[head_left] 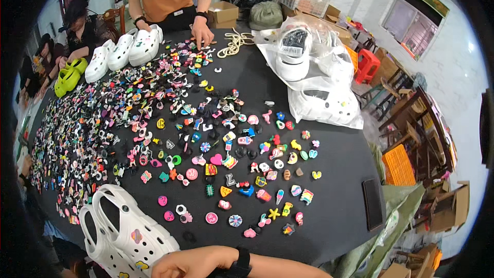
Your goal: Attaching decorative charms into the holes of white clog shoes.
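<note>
At the lower edge my right hand [188,263], with a black band on the wrist, rests against the front of a pair of white clogs [135,221]. Its fingers run out of the picture, so I cannot tell whether they grip anything. The clogs have holes in their tops and carry a few colourful shoe charms [136,236]. My left hand is not in view. Just beyond the clogs, many loose shoe charms [226,162] lie spread over the black table [339,175]. They thicken into a dense heap [82,139] towards the left.
Across the table a person in an orange shirt has a hand [201,33] on the charms, beside several white clogs [118,51]. Green clogs [69,77] stand far left. Bagged white shoes [327,105], a cream cord [235,44] and a dark flat case [373,204] lie right.
</note>
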